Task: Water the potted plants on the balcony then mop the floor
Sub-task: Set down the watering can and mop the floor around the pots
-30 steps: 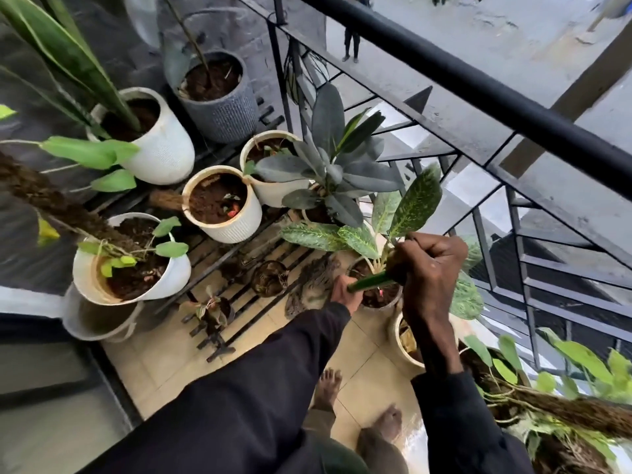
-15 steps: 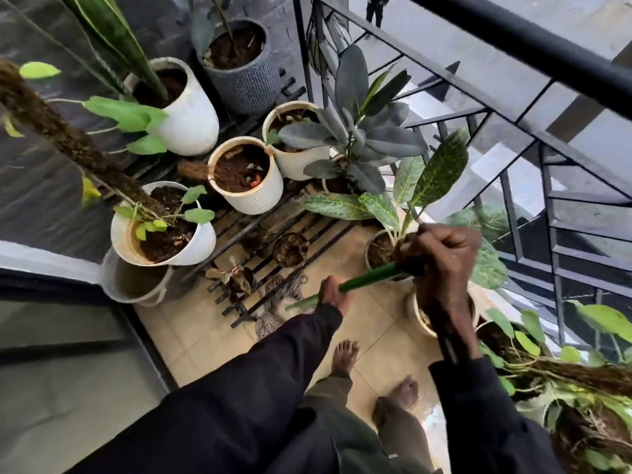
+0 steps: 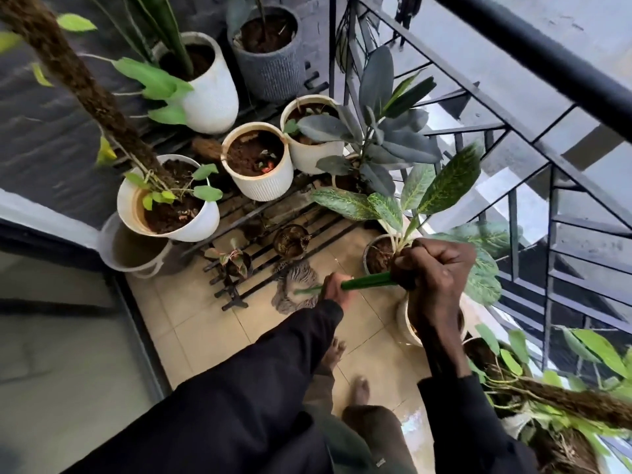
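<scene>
Both hands hold a green mop handle over the tiled balcony floor. My right hand grips its upper end; my left hand grips it lower down. The grey stringy mop head lies on the tiles beside the foot of a black metal plant rack. Several potted plants stand around: a ribbed cream pot, a white pot with a moss pole, a spotted-leaf plant just behind my right hand.
A black metal railing runs along the right, with a street far below. A grey bucket sits under the rack at left. A sliding door frame borders the left. My bare feet stand on the tiles. Another leafy pot crowds the lower right.
The view tilted down and the scene shifted right and up. Both hands slid the mop handle slightly back toward me; the mop head moved a little along the tiles.
</scene>
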